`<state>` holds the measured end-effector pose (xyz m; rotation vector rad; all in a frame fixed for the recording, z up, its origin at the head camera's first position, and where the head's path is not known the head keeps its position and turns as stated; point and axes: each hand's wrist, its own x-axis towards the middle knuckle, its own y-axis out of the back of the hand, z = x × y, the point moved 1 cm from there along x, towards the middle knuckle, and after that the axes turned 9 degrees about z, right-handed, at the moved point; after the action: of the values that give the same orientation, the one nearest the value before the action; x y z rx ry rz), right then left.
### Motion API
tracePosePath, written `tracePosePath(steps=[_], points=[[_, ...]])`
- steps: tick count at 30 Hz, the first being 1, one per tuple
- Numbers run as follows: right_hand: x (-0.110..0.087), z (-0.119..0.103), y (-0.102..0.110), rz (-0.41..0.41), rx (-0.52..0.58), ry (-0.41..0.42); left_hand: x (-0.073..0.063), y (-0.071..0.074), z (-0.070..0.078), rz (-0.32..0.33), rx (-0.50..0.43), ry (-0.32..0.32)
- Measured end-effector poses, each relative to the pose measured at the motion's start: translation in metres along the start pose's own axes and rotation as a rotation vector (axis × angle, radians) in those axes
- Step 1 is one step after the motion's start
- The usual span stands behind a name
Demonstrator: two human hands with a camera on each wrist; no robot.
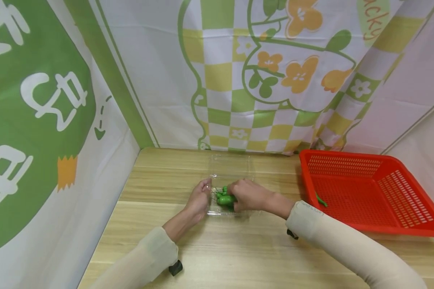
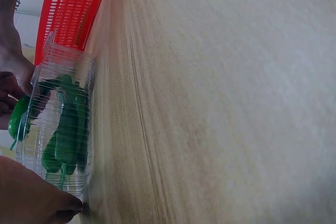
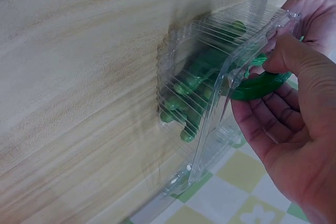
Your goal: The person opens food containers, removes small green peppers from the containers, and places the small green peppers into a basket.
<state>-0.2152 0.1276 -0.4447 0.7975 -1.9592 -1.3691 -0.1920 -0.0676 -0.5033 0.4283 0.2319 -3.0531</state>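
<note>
A clear plastic clamshell box [image 1: 217, 212] lies on the table with its lid [image 1: 231, 165] folded back toward the cloth wall. Several green peppers [image 3: 197, 72] lie inside, seen through the ribbed side. My left hand [image 1: 198, 200] grips the box at its left end. Over the box's right part, my right hand [image 1: 251, 195] pinches a curved, glossy green pepper [image 3: 260, 86] between thumb and fingers. In the right wrist view that pepper sits at the box's open rim, above the others.
To the right stands a red perforated plastic basket [image 1: 361, 200], with a thin green pepper [image 1: 321, 200] near its left wall. Printed cloth [image 1: 220, 76] hangs behind and at both sides of the wooden table [image 1: 159, 180].
</note>
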Motion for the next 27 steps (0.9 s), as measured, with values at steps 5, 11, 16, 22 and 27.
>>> tracePosePath(steps=[5, 11, 16, 22, 27], points=[[-0.002, 0.003, 0.005, 0.026, -0.004, -0.005, -0.001, 0.000, 0.001, 0.001, -0.013, 0.016], [-0.006, 0.008, 0.013, 0.090, -0.002, 0.014, -0.001, -0.001, 0.000, -0.006, -0.019, 0.005], [-0.009, 0.011, 0.022, 0.114, 0.014, 0.010, 0.000, -0.001, 0.000, 0.006, 0.014, 0.005], [-0.013, 0.017, 0.033, 0.135, 0.020, -0.006, 0.000, -0.002, 0.000, -0.004, -0.003, -0.014], [-0.017, 0.022, 0.043, 0.130, 0.059, -0.031, -0.001, -0.001, 0.001, -0.013, -0.015, -0.023]])
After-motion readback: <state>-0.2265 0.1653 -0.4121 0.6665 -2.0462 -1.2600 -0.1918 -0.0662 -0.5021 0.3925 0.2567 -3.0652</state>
